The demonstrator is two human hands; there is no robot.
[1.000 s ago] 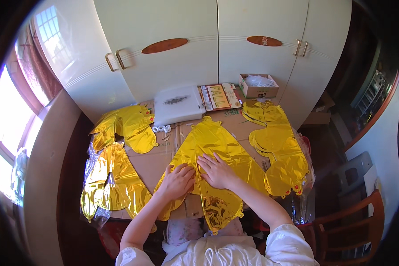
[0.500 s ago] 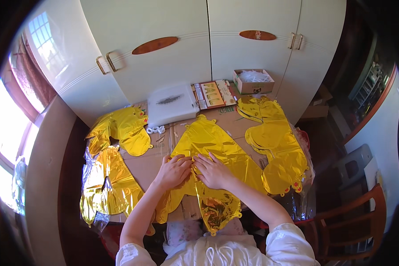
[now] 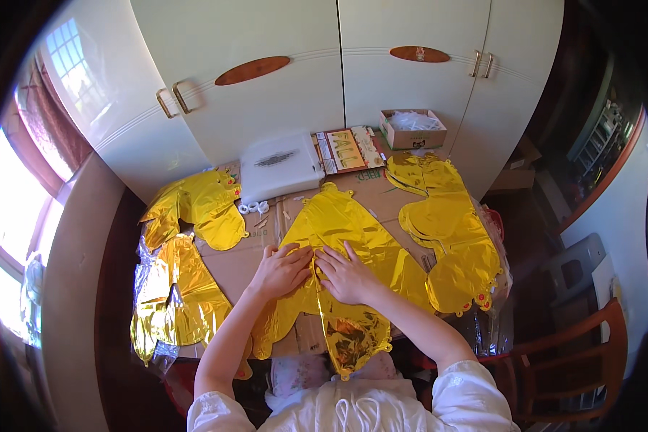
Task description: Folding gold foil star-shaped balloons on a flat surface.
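Observation:
A flat, uninflated gold foil balloon (image 3: 356, 229) lies across the middle of the table, one end folded and hanging over the near edge. My left hand (image 3: 282, 272) rests flat on its left part, fingers stretched toward the centre. On the other side of a crease, my right hand (image 3: 347, 275) presses down with its fingers spread. The fingertips of both hands almost meet at the crease, and nothing is gripped that I can see. More gold foil balloons lie at the left (image 3: 183, 299) and at the right (image 3: 450, 223), with small red-marked tabs along their edges.
Brown cardboard (image 3: 227, 270) covers the table. Along the back are a white packet (image 3: 277, 173), a printed card package (image 3: 345, 151) and a carton (image 3: 414, 138) of white pieces. Small white rolls (image 3: 253, 208) sit nearby. Cabinets stand behind, a wooden chair (image 3: 583, 353) at right.
My hands stay on the foil almost in place; the left fingers have shifted slightly and straightened, and the right hand has turned a little. The balloons lie as before.

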